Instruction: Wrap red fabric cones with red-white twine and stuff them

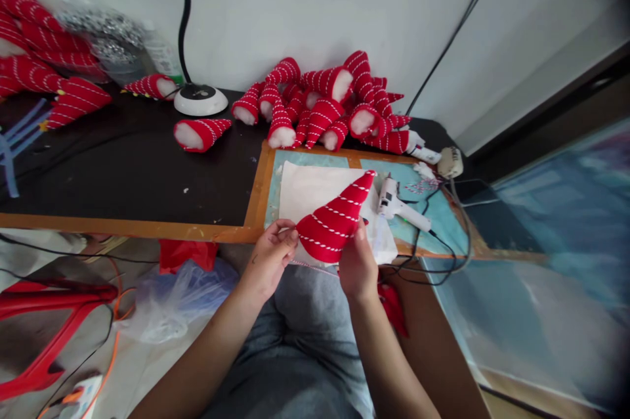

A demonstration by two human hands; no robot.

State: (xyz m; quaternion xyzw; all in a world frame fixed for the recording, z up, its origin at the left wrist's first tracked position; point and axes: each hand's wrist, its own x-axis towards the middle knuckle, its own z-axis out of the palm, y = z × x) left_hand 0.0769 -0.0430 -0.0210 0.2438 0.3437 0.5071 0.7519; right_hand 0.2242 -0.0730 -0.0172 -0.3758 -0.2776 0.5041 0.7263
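A red fabric cone (331, 225) with rows of white stitching is held between my two hands over the table's front edge, its tip pointing up and to the right. My left hand (273, 255) pinches the cone's lower left corner between thumb and fingers. On the other side, my right hand (359, 266) grips the lower right part, its fingers partly hidden behind the fabric. Under the cone lies a white sheet (315, 181). To the right of the cone rests a white glue gun (401, 205) with a black cord. A thin twisted cord (315, 267) shows below the cone.
Several stuffed red cones (322, 107) are heaped at the back against the wall. A single stuffed cone (203, 134) lies near the white lamp base (201, 100). More red cones (39, 44) are piled at far left. Cables (445, 268) hang over the right edge; a red stool (54, 320) stands below left.
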